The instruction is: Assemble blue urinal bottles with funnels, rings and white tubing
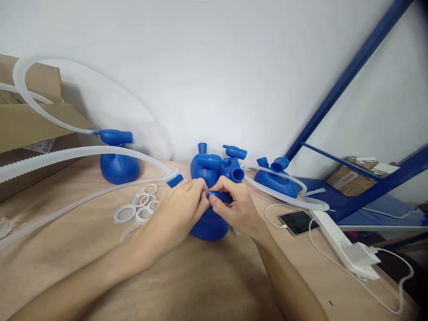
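Both grips are closed: the left hand (185, 200) pinches a small translucent piece (207, 193), mostly hidden by fingers, while the right hand (237, 203) grasps the blue spout (222, 196) just beside it. Fingertips almost meet, right there above the front blue bottle (210, 227), which stands on the wooden table (187, 285) beneath the two hands!

Now around that front bottle. Directly behind it, a tight cluster of blue bottles (204, 171), spouts pointing different ways. To its left, past the left wrist, a loose scatter of white rings (125, 214), some overlapping. Farther left and back, another blue bottle (120, 169), a looped hose (50, 118) arching from its spout, and beyond it a cardboard box (43, 129). A ribbed hose (87, 151) sweeps in from the left too, reaching a white-collared blue neck (175, 179) just behind the left hand.

Over to the front bottle's right: a hose-wrapped blue bottle (272, 183) farther back, then a phone (297, 221) on its cable, and farther right a white power strip (334, 240) with a charger (360, 254) plugged in.
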